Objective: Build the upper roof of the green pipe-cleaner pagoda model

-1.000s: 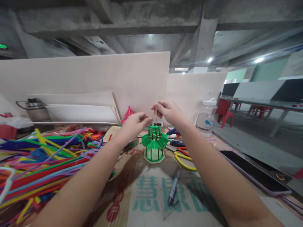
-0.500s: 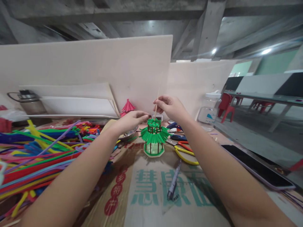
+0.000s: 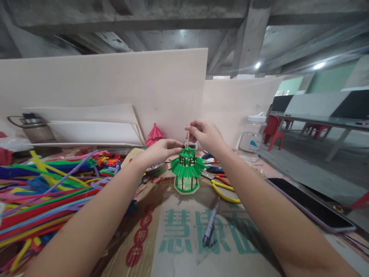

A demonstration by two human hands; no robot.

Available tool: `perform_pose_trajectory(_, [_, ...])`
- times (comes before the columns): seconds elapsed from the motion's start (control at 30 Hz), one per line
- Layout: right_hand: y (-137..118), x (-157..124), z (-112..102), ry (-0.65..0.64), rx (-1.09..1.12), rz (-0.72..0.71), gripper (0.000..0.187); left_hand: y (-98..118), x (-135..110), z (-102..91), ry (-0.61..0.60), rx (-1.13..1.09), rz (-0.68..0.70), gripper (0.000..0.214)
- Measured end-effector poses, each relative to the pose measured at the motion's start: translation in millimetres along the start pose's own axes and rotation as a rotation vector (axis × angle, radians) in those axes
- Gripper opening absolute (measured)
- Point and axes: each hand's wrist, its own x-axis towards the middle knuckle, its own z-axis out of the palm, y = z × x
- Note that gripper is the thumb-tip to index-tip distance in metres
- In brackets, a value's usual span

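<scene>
A small green pavilion model (image 3: 188, 169) with a fringed roof, brown posts and a pale base stands upright on the cardboard. My right hand (image 3: 203, 132) pinches a thin wooden skewer (image 3: 188, 141), held upright with its lower end at the middle of the model's top. At the upper left of the model, my left hand (image 3: 163, 152) is closed with thumb and fingertips against the top tier; the exact contact is partly hidden. Just behind the left hand shows a pink tiered roof model (image 3: 155, 132).
Colourful pipe cleaners (image 3: 52, 196) heap up at left. Right of the model lie yellow-handled scissors (image 3: 225, 190), with a marker pen (image 3: 211, 223) nearer me. A phone (image 3: 309, 204) and a clear jar (image 3: 251, 136) are at right. White boards (image 3: 95, 132) lean behind.
The right hand has come slightly lower with the skewer, whose lower end stays at the model's top. The left hand keeps its place by the top tier. The whole view has shifted a little.
</scene>
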Motion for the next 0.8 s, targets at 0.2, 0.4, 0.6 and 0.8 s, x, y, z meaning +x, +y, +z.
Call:
perform_pose_trajectory(0.2, [0.0,-0.5,2.6,0.013,0.001,0.009,0.012,2.0,-0.5,1.1,0.013,-0.009,-0.002,0.055])
perform_pose_trajectory(0.4, [0.8,-1.1,3.6,0.015,-0.007,0.023,0.011,0.5,0.4,1.0,0.005,-0.011,-0.011,0.054])
perform_pose_trajectory(0.6, [-2.0,-2.2,3.8,0.004,-0.017,0.032,0.012,-1.7,1.1,0.2,-0.005,-0.008,-0.018,0.054])
perform_pose_trajectory(0.8, [1.6,-1.6,2.4,0.025,-0.095,-0.004,0.015,2.2,-0.2,-0.3,-0.009,0.005,-0.013,0.056])
